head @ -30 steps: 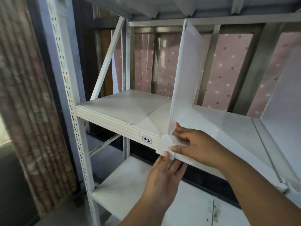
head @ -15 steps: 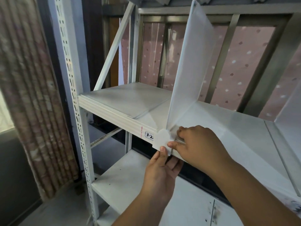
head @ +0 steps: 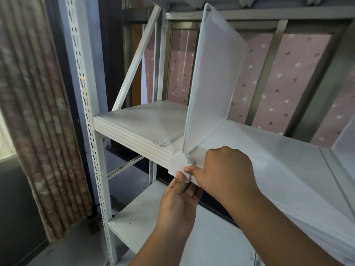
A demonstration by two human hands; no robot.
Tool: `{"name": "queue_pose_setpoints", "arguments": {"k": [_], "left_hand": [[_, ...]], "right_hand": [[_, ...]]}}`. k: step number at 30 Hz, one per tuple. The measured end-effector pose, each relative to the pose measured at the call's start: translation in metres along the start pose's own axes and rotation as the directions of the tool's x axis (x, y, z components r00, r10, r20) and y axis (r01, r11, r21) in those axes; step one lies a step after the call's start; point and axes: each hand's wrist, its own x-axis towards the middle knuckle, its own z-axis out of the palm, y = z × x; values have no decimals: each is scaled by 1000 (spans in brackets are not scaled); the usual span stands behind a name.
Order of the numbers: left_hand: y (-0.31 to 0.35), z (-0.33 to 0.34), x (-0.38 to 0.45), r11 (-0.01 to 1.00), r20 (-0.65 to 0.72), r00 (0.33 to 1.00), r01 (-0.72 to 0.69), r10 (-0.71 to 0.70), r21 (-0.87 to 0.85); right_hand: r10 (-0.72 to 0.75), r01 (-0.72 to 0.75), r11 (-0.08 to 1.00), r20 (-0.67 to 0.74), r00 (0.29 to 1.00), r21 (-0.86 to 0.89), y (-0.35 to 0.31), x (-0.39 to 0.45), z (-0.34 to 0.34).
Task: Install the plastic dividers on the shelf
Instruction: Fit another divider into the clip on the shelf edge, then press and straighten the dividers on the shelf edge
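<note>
Fitting 1 divider (head: 211,83) on the shelf (head: 146,120): it stands upright near the left end, base flap flat on the shelf, its front tab (head: 178,163) hanging over the front lip. Left hand (head: 177,204) comes up from below, fingers together, thumb tip pressed against the tab's lower edge. Right hand (head: 224,169) sits curled on the shelf edge just right of the tab, thumb and forefinger pinching the tab's right corner. Both hands are closed on the tab, not on the panel.

Progress, as a guess: this divider looks placed and close to seated; the tab clip onto the lip looks like the step in hand, can't tell if it has fully snapped. A 2nd panel (head: 345,139) shows at the far right edge, cropped, so can't tell if it's installed. No loose dividers in view. Lower shelf (head: 146,214) has none. Left to do: finish this clip, check it sits straight, then any remaining spots.
</note>
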Motion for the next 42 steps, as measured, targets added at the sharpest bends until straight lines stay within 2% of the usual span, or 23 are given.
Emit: {"name": "queue_pose_setpoints", "arguments": {"k": [3, 8, 14, 18, 20, 23, 26, 30, 32, 35, 39, 42], "left_hand": [[5, -1, 2, 1000, 33, 999, 0, 0, 7], [13, -3, 3, 1000, -11, 1000, 5, -5, 21], [17, -8, 8, 999, -12, 999, 38, -38, 17], [17, -8, 5, 998, 19, 998, 52, -52, 44], [14, -7, 3, 996, 45, 997, 52, -55, 73], [0, -7, -7, 994, 53, 996, 68, -73, 89], [-31, -1, -27, 962, 63, 972, 213, -227, 171], [-82, 16, -61, 817, 49, 855, 474, -516, 330], [-108, 25, -75, 732, 81, 772, 556, -630, 394], [-142, 48, -95, 614, 114, 626, 684, -771, 395], [-171, 77, -121, 490, 249, 430, 826, -868, 278], [-180, 90, -128, 423, 384, 323, 882, -865, 209]], "right_hand": [[25, -25, 1000, 19, 1000, 9, -5, 5, 2], [64, -63, 998, 94, 994, -8, -16, 15, 1], [50, -49, 999, 81, 995, -22, -23, 15, 2], [37, -37, 999, 21, 999, -6, -17, 0, 0], [69, -68, 996, -11, 998, 65, -1, -16, 1], [-6, -28, 956, 117, 993, 291, 29, -42, -2], [-77, -2, 879, 145, 986, 477, 54, -73, -18], [-2, -43, 832, 81, 997, 552, 90, -129, -49], [40, -66, 836, 59, 997, 545, 111, -158, -68], [133, -109, 833, -4, 991, 542, 140, -195, -93], [290, -208, 872, -124, 949, 444, 172, -230, -121], [390, -324, 861, -99, 915, 393, 204, -241, -131]]}}
